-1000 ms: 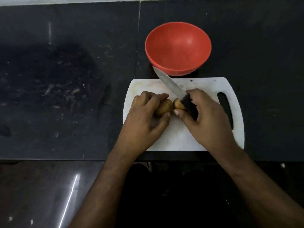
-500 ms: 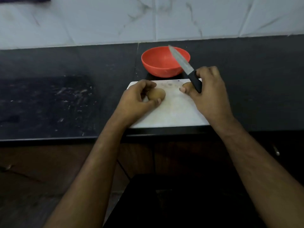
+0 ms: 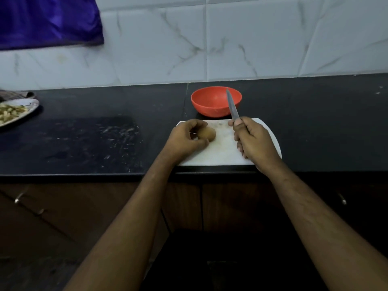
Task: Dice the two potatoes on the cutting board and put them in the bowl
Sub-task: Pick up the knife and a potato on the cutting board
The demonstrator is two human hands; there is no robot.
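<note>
A brown potato (image 3: 207, 134) lies on the white cutting board (image 3: 222, 152), and my left hand (image 3: 186, 139) grips it from the left, fingers curled round it. My right hand (image 3: 254, 139) holds a knife (image 3: 232, 107) by its handle over the board's right part. The blade points up and away, across the front of the red bowl (image 3: 210, 101). The bowl stands just behind the board and looks empty. A second potato is hidden from me; my right hand covers that part of the board.
The board sits at the front edge of a black counter (image 3: 105, 143) under a white tiled wall. A plate with food scraps (image 3: 14, 111) is at the far left. A blue cloth (image 3: 48, 19) hangs at the top left. Dark cabinet doors lie below.
My view has lifted and pulled back, showing the wall and plate. My right hand lifted off the second potato and raised the knife; the left hand keeps its grip on the potato.
</note>
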